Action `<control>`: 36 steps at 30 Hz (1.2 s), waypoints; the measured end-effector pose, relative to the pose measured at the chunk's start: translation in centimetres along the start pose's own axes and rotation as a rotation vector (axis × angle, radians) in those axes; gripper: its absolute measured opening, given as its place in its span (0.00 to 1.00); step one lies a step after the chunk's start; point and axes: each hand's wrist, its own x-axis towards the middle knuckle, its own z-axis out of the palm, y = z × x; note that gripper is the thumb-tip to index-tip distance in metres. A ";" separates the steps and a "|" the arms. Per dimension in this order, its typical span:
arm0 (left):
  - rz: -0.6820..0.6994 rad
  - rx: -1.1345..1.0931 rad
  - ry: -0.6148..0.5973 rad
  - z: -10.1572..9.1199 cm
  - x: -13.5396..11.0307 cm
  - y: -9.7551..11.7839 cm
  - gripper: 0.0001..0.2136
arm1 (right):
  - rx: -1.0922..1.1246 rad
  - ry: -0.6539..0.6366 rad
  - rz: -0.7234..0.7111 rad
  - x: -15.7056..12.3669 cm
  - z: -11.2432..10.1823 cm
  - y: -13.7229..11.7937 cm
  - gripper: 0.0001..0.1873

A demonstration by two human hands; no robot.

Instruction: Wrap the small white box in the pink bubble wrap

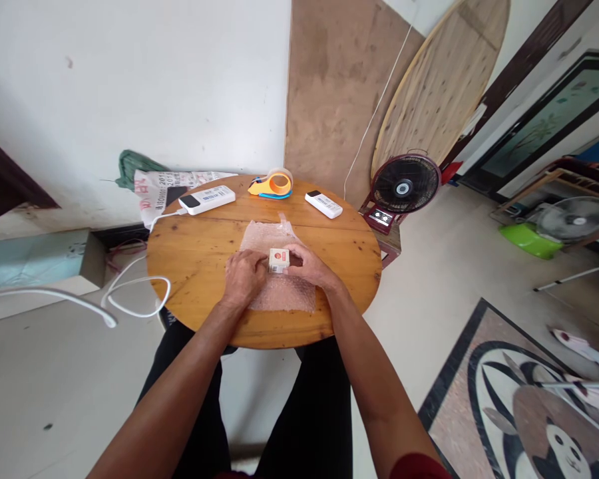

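Observation:
A small white cardboard box [279, 258] with a red round mark stands on a sheet of bubble wrap [285, 295] in the middle of the round wooden table. My right hand [308, 266] grips the box at its right side, thumb toward me and fingers at the far edge. On the other side, my left hand [244, 274] rests on the wrap with its fingers curled in, tips close against the box's left side. What those left fingers pinch, if anything, is hidden. A strip of clear tape [282, 218] shows at the wrap's far edge.
An orange tape dispenser [272, 184] stands at the table's [190, 266] back edge. Left of it lies a white power bank [208, 199] with a white cable [164, 216]; another white power bank [324, 204] lies right. A dark fan [404, 186] stands beyond the table's right edge.

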 end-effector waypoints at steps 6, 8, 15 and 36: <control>-0.007 -0.001 -0.004 0.0 0.0 0.1 0.16 | 0.070 -0.044 -0.025 0.1 -0.1 0.3 0.31; -0.019 -0.019 -0.015 0.0 0.1 0.2 0.16 | 0.094 -0.049 -0.030 0.0 -0.2 0.3 0.35; 0.049 0.034 0.028 -3.3 -0.5 0.4 0.18 | 0.087 -0.031 -0.038 -0.1 -0.3 -0.4 0.30; 0.463 0.407 -0.276 -5.2 -7.1 3.5 0.12 | 0.130 0.010 -0.103 0.0 0.1 -0.5 0.24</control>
